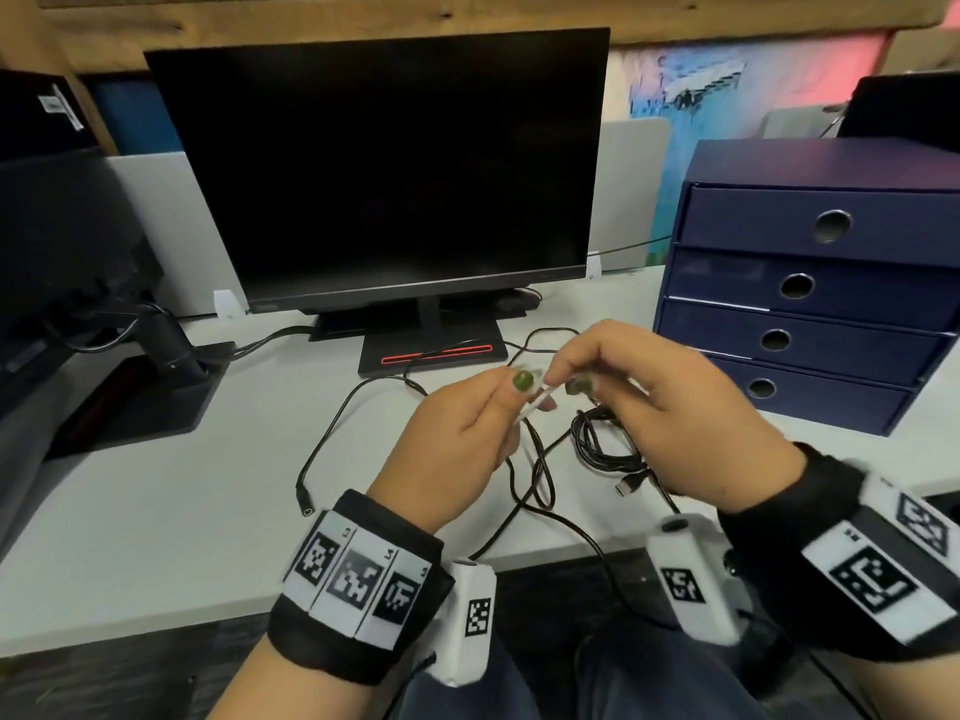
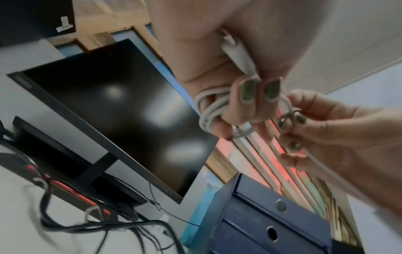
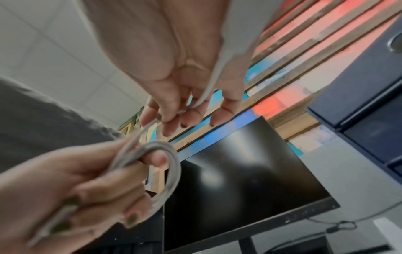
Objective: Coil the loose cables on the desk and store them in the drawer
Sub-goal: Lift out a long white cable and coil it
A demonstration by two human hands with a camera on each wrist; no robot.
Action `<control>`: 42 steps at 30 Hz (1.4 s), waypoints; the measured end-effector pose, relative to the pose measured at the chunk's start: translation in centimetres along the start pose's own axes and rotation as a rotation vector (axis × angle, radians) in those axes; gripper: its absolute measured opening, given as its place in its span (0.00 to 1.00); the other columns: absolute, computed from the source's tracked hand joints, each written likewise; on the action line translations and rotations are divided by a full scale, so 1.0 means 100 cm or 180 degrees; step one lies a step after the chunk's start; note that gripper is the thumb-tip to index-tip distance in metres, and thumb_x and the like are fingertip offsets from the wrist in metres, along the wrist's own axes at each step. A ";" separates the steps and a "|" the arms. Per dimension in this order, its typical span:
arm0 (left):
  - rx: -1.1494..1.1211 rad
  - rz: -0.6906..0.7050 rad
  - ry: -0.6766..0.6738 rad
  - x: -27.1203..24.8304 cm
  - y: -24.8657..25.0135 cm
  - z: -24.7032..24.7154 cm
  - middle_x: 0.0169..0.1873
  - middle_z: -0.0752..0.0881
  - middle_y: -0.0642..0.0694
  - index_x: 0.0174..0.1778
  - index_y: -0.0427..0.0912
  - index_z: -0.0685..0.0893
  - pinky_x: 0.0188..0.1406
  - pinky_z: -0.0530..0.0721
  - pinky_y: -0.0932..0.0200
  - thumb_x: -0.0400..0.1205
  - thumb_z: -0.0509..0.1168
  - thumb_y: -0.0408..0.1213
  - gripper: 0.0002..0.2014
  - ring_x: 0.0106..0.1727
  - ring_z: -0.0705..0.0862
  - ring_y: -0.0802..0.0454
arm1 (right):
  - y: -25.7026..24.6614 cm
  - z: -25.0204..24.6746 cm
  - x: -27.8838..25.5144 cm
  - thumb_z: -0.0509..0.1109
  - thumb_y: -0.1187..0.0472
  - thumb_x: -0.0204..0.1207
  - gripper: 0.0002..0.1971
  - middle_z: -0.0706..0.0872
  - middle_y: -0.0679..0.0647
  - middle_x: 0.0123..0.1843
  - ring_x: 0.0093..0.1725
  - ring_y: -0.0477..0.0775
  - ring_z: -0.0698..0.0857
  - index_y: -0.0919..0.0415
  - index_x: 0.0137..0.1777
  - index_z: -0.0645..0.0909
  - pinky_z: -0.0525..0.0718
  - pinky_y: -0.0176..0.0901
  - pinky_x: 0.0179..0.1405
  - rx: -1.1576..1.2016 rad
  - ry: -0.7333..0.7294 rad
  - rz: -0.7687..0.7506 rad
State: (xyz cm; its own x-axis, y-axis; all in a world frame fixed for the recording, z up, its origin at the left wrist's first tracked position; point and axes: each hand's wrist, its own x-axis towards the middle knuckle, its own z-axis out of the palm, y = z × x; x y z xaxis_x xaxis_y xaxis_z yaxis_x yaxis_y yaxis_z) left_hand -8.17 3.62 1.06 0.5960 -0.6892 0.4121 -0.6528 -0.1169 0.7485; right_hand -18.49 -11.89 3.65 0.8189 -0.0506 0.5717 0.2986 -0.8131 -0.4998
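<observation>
A white cable [image 1: 535, 402] is held up over the desk between both hands. My left hand [image 1: 519, 392] grips it wound into a small coil [image 2: 208, 110] round its fingers, with a white plug [image 2: 237, 53] lying across the palm. My right hand [image 1: 566, 376] pinches the free strand [image 3: 208, 89] just right of the coil [image 3: 169, 171]. On the desk beneath lie a loose black cable [image 1: 332, 433] and a bundled black cable [image 1: 602, 444] with a USB plug [image 1: 626, 485]. The dark blue drawer unit [image 1: 805, 288] stands at the right, all its drawers closed.
A dark monitor [image 1: 384, 168] on its stand [image 1: 431, 350] fills the back of the white desk [image 1: 156, 511]. A second monitor base [image 1: 135, 392] and its wires sit at the left. The loose black cable runs off the front edge toward my lap.
</observation>
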 end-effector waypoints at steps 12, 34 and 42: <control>-0.2227 -0.0035 -0.0915 -0.003 0.017 0.007 0.17 0.65 0.50 0.40 0.34 0.77 0.26 0.73 0.69 0.85 0.51 0.41 0.16 0.17 0.65 0.52 | 0.007 0.019 -0.009 0.67 0.68 0.78 0.13 0.84 0.46 0.43 0.46 0.41 0.79 0.49 0.51 0.87 0.76 0.32 0.48 -0.0180 0.0859 0.0029; -0.0085 0.0148 -0.0148 0.003 -0.011 0.004 0.43 0.80 0.45 0.41 0.53 0.83 0.48 0.77 0.63 0.82 0.49 0.57 0.20 0.44 0.79 0.56 | 0.000 0.033 -0.015 0.70 0.71 0.75 0.08 0.91 0.55 0.37 0.35 0.42 0.86 0.60 0.49 0.87 0.79 0.28 0.35 0.2064 0.0428 0.1621; 0.0777 0.0281 -0.0139 0.002 -0.014 0.009 0.37 0.78 0.54 0.48 0.43 0.78 0.39 0.74 0.64 0.89 0.47 0.46 0.16 0.41 0.76 0.59 | 0.001 0.028 -0.015 0.63 0.79 0.74 0.17 0.85 0.58 0.35 0.35 0.55 0.81 0.59 0.55 0.80 0.79 0.46 0.41 0.3697 0.0185 0.1768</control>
State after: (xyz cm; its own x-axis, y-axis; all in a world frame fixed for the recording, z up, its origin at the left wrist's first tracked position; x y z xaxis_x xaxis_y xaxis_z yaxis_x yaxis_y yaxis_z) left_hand -7.56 3.04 -0.41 0.5144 -0.7339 0.4435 -0.7980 -0.2203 0.5609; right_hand -18.29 -10.25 0.94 0.9564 -0.2669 0.1185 0.1998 0.3020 -0.9321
